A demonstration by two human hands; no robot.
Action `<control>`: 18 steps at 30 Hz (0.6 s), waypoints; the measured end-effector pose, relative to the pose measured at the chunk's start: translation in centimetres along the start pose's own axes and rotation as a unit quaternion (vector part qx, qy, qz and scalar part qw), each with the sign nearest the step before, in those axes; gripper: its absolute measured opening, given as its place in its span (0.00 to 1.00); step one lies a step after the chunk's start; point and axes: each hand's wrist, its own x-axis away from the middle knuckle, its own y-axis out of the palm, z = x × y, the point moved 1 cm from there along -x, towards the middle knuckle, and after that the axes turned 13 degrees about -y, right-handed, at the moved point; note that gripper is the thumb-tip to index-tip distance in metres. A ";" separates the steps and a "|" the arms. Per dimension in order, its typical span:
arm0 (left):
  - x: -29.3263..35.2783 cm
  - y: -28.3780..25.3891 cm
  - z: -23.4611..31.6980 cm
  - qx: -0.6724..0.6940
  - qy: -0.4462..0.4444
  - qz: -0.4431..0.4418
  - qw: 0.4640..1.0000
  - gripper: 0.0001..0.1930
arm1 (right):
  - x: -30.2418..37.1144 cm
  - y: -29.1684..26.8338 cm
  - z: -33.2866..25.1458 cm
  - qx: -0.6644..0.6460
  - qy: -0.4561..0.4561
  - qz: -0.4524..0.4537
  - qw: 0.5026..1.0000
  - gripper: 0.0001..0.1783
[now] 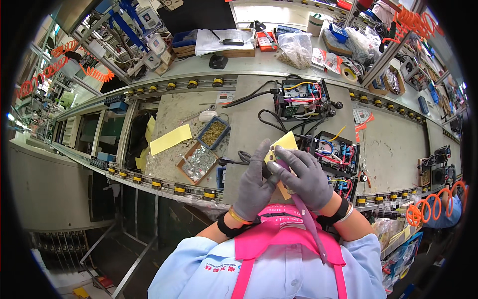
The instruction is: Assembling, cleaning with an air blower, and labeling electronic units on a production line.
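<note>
Both my hands wear grey gloves and meet over the front of the grey work board point(244, 99). A yellow card point(286, 142) with dark round spots or holes near one edge is between them. My left hand point(255, 180) grips its left side, fingers pointing up and thumb bent inward. My right hand point(307, 178) closes on it from the right, fingertips pressed near the spots. A purple strap point(309, 226) runs from under my right hand down over my pink apron point(279, 234). Whatever lies beneath the fingers is hidden.
Open black housings with coloured wires point(303, 97) point(338, 154) stand behind and right of my hands. To the left are a blue tray of brass-coloured small parts point(214, 132), a tray of silvery parts point(198, 162) and a yellow sheet point(171, 139). Pliers point(366, 177) lie at right.
</note>
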 end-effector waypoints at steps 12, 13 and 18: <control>-0.9 -4.2 -1.5 -0.020 -0.053 -0.050 0.997 0.37 | -3.2 1.9 2.9 -0.275 0.080 0.062 0.956 0.18; -1.1 -4.6 -2.2 0.028 -0.106 -0.079 0.991 0.37 | -3.4 2.5 4.2 -0.482 0.147 0.139 0.853 0.16; -1.8 -8.3 -5.4 0.079 -0.167 -0.051 0.982 0.37 | -3.8 5.0 14.6 -0.536 0.358 0.273 0.714 0.14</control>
